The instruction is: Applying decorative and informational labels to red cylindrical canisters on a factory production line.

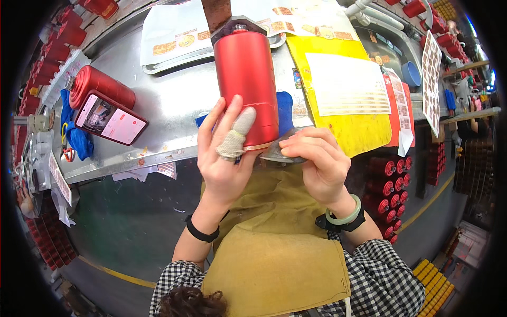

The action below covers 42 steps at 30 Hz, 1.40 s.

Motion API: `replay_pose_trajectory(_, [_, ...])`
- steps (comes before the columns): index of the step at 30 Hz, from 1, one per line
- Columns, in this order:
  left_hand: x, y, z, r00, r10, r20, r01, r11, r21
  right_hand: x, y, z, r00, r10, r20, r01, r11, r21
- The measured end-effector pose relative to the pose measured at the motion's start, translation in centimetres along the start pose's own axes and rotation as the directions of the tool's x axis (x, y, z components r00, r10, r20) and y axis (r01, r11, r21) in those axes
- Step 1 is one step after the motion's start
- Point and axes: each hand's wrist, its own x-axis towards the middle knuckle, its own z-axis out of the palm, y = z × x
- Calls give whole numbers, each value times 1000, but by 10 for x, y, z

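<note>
A glossy red metal cylinder (pixel 245 79) reaches toward me, its far end at a dark metal bracket (pixel 238 27). My left hand (pixel 226 153) grips the near part of the cylinder, fingers laid along its left side. One of those fingers wears a whitish cloth cover (pixel 237 134). A thin pale line crosses the red surface by the fingertips. Pinched in my right hand (pixel 321 161) is a dark grey flat scraper-like piece (pixel 282 153), its tip close to the cylinder's near lower rim. Whether the tip touches the rim I cannot tell. Blue cloth (pixel 285 112) shows behind the cylinder.
Left on the metal bench (pixel 174 108), a phone (pixel 111 117) leans against another red cylinder (pixel 103 87), near orange-handled scissors (pixel 68 153). A yellow folder (pixel 348 129) with a printed sheet (pixel 346 84) lies right. Red cylinders (pixel 388 187) are stacked below, and a blue cup (pixel 411 74) stands beyond.
</note>
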Motion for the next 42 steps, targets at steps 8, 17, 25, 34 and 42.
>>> replay_pose_trajectory(8, [-12, 3, 3, 946, -321, -46, 283, 884, -372, 3, 5, -2, 1000, -5, -4, 5, 1000, -6])
replay_pose_trajectory(17, [-19, -4, 7, 972, -230, -49, 212, 947, -241, 1, 6, -2, 999, -36, 3, 36, 999, 2])
replay_pose_trajectory(25, [2, 8, 3, 1000, -3, -8, 3, 999, -32, 4, 5, -2, 997, -71, 11, 71, 997, -24])
replay_pose_trajectory(34, [-26, -2, 3, 897, -442, 28, 402, 787, -468, 3, 8, -3, 997, -78, 11, 78, 997, 5])
replay_pose_trajectory(42, [-7, 2, 7, 990, -138, -27, 131, 977, -169, 5, 8, -4, 997, -78, 21, 78, 997, 7])
